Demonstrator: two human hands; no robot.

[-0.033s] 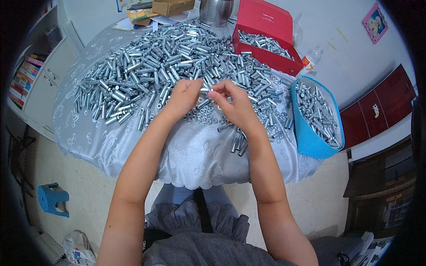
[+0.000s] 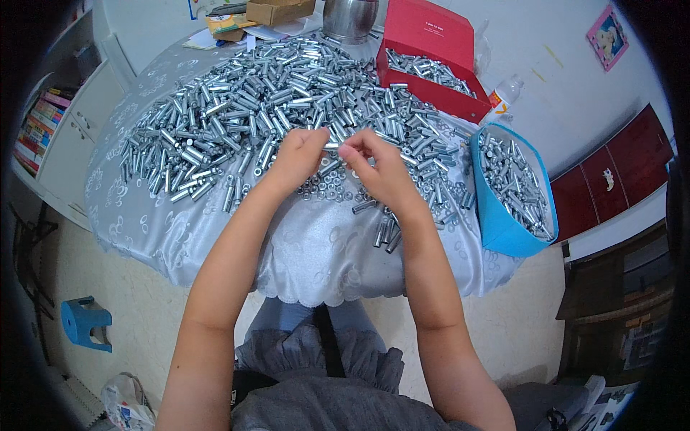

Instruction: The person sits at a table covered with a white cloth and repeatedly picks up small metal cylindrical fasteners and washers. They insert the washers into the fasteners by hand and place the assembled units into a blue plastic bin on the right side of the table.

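Observation:
My left hand and my right hand meet above the table, fingertips pinched on the two ends of one small metal sleeve. A large pile of similar shiny metal sleeves covers the far half of the table behind the hands. Small nuts and washers lie loose on the cloth just under the hands. A few more sleeves lie by my right wrist.
A silvery white cloth covers the round table. A red box holding metal parts stands at the back right, and a blue bin full of parts at the right edge. A steel pot, cardboard box, bottle and floor stool surround it.

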